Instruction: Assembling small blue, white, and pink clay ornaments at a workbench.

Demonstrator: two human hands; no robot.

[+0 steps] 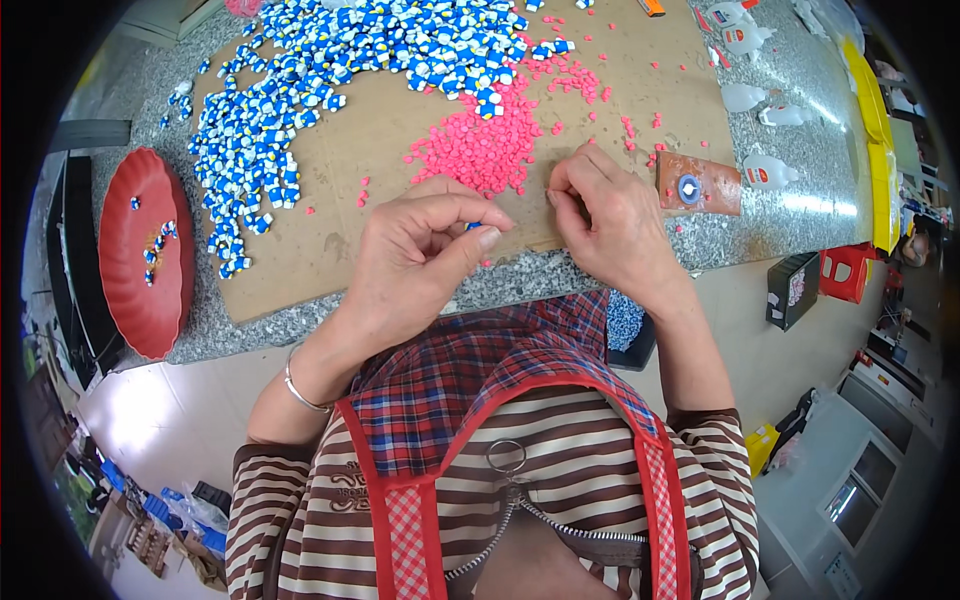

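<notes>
Matt cardboard sheet [340,180] on speckled stone table [800,190]; glossy red plastic tray [130,300].

Left hand [425,250] pinches blue piece [472,227]; right hand [610,215] beside pink beads [480,145].

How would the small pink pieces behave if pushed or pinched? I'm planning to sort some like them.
The pink pieces are tiny and lie in a loose heap on the cardboard sheet, so a push would probably scatter them; strays already dot the sheet. They look light and hard, likely fiddly to pinch singly: the right hand works at the heap's edge with fingertips.
</notes>
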